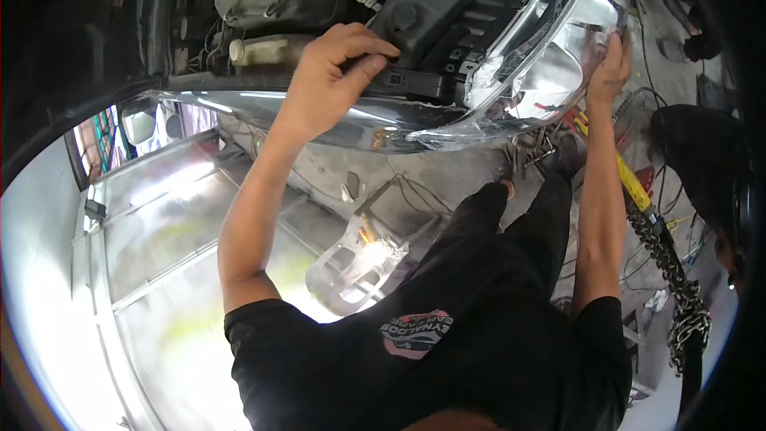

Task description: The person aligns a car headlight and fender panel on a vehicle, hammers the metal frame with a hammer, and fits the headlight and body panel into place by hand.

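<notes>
My left hand (339, 72) is over the edge of the car's engine bay, thumb and fingers closed in a pinch. Something small and dark shows at the fingertips, too hidden to name. Below it runs the glossy dark fender (263, 105). My right hand (610, 76) grips the outer side of a headlight (554, 72), its fingers against the lens. Clear plastic film or tape (455, 137) covers parts of the headlight and the fender's front corner. Between my hands lies a black panel (447, 4) at the front of the engine bay.
A pale fluid reservoir (263, 51) sits inside the engine bay. On the right stand a yellow bar (633, 179) and a heavy chain (688, 327). Cables (407, 187) and a perforated metal part (351, 267) lie on the floor. Another person's dark clothing (698, 168) appears at the right.
</notes>
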`<state>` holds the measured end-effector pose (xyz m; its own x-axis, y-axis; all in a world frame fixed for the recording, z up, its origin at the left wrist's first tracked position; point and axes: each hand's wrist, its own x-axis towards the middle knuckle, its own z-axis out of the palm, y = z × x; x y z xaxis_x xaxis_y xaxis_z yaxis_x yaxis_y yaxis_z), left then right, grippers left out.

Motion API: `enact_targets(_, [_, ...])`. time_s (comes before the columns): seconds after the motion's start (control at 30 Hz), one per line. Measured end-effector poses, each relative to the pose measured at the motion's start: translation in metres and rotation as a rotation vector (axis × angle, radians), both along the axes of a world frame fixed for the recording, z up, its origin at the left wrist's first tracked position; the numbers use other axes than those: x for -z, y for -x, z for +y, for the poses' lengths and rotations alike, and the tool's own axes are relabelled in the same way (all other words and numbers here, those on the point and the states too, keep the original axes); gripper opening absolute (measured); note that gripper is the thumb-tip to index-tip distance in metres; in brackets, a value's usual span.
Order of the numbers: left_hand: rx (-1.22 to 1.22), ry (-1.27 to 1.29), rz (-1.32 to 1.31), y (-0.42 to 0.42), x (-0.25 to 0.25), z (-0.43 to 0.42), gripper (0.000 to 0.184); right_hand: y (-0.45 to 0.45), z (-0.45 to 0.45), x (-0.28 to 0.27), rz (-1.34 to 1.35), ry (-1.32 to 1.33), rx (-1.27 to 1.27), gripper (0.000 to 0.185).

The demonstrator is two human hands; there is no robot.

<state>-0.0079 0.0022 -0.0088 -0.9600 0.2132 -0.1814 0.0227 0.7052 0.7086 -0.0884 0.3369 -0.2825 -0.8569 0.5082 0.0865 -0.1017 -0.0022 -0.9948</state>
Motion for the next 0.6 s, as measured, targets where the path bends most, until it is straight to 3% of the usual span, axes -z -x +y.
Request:
enact_targets(0.07, [0.3,0.313,0.228,-0.001,0.002,0.002,0.015,0.0,-0.002,-0.001,0.024,0.06,0.0,0.052])
enact_targets(0.17, [0.312,0.437,0.206,-0.005,0.002,0.006,0.014,0.0,-0.004,-0.004,0.005,0.162,-0.025,0.049])
enact_targets(0.3, [0.323,0.453,0.224,-0.005,0.001,0.012,0.015,-0.002,0.006,0.007,0.019,0.131,-0.073,0.05])
enact_targets(0.37, [0.289,0.472,0.212,-0.006,0.0,0.017,0.015,-0.002,0.014,0.007,0.03,-0.124,-0.069,0.047])
enact_targets(0.5, [0.286,0.472,0.193,-0.004,0.0,0.016,0.014,0.02,0.079,0.035,0.117,-0.311,-0.123,0.048])
enact_targets(0.6, [0.313,0.492,0.211,-0.008,0.001,0.013,0.015,0.058,0.123,0.066,0.054,-0.263,-0.039,0.05])
